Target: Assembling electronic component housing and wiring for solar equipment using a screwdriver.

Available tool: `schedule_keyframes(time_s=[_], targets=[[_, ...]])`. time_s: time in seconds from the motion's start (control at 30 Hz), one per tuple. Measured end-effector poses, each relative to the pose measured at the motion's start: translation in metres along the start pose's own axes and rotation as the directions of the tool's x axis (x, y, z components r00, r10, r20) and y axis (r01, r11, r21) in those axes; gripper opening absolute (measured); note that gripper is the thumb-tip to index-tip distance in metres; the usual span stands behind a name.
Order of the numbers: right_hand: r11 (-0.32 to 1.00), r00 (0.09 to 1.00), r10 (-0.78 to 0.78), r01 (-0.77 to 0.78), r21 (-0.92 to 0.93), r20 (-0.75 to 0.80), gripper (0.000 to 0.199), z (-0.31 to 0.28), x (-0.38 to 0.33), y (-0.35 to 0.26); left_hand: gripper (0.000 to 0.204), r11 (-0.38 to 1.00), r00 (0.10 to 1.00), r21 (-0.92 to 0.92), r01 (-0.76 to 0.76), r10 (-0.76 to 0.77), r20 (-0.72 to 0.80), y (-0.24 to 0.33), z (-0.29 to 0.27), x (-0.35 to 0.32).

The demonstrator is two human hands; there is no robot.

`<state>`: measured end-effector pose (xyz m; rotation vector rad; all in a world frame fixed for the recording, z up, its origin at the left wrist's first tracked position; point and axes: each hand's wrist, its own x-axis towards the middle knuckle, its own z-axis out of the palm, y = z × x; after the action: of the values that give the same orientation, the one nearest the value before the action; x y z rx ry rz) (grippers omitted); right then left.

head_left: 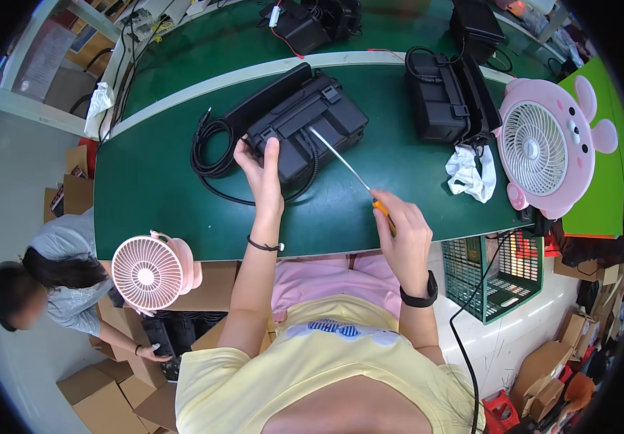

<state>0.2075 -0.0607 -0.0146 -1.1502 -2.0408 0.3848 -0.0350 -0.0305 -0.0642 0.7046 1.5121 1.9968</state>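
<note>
A black plastic box (294,130) with latches and a raised lid lies on the green table in front of me. My left hand (261,170) grips its near left edge, the thumb pressed on its face. Closed round the orange handle of a screwdriver (344,163), my right hand (402,228) angles the metal shaft up and left, so that its tip meets the box near a black cable. That coiled black cable (214,148) loops beside the box at the left and runs under my left wrist.
A second black box (439,98), crumpled white tissue (471,173) and a pink animal-shaped fan (540,148) stand at the right. A small pink fan (145,273) sits at the front left edge. Below are a green crate (496,289), cartons (113,390) and a co-worker (73,275) reaching down.
</note>
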Motion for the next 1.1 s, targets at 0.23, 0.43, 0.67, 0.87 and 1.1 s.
schedule_keyframes(time_s=[0.23, 0.43, 0.67, 0.87, 1.1], targets=[[0.997, 0.998, -0.064, 0.064, -0.037, -0.001, 0.03, 0.003, 0.004, 0.001, 0.071, 1.0, 1.0, -0.028, 0.008, -0.007, 0.03, 0.001, -0.003, 0.0], [0.993, 0.997, -0.077, 0.079, -0.089, 0.024, 0.03, 0.002, 0.001, -0.011, 0.072, 0.998, 0.996, -0.068, 0.018, -0.012, 0.092, 0.0, -0.01, 0.0], [0.996, 0.995, 0.003, -0.012, 0.088, 0.103, 0.025, 0.003, 0.006, -0.012, 0.073, 0.997, 0.988, -0.061, 0.043, -0.033, 0.15, 0.006, -0.018, 0.003], [0.903, 0.904, 0.213, -0.327, 0.279, 0.37, 0.023, -0.015, 0.017, -0.006, 0.074, 0.996, 0.995, -0.091, 0.009, 0.0, 0.102, 0.006, -0.015, 0.001], [0.99, 0.987, -0.005, -0.018, 0.141, 0.163, 0.026, -0.011, 0.002, -0.032, 0.073, 0.998, 0.993, -0.062, -0.008, 0.015, 0.114, 0.003, -0.017, -0.001]])
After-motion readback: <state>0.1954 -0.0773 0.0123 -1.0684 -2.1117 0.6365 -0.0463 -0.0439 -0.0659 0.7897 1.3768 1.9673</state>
